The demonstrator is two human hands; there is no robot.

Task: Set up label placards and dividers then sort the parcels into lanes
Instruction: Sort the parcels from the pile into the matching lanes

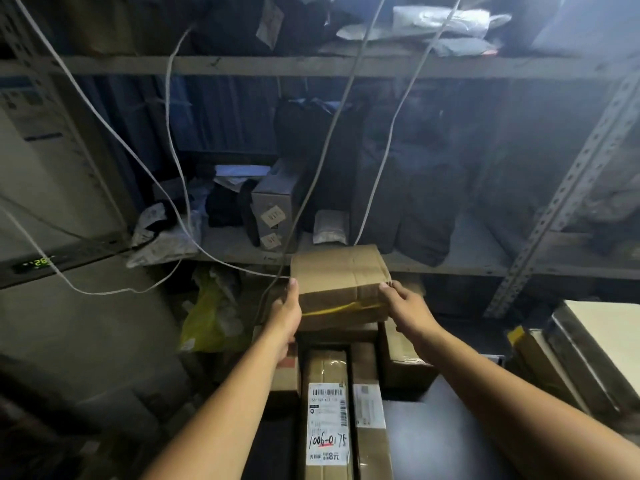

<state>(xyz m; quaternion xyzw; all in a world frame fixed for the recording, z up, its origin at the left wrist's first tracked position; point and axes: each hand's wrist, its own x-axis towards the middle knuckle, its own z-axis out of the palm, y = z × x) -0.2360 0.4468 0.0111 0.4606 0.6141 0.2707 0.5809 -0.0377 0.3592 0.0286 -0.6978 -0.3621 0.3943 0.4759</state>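
Both sides of the brown taped cardboard box [337, 271] mid-frame are clamped — left hand [287, 308], right hand [405, 303] — probably for level carrying.

Forearms bare to frame edge — left hand [289, 313], right hand [405, 303] ungloved.

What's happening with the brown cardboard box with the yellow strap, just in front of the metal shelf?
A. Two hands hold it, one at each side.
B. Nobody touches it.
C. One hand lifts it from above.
A: the left hand grips the left edge of the brown cardboard box, and the right hand grips its right edge.
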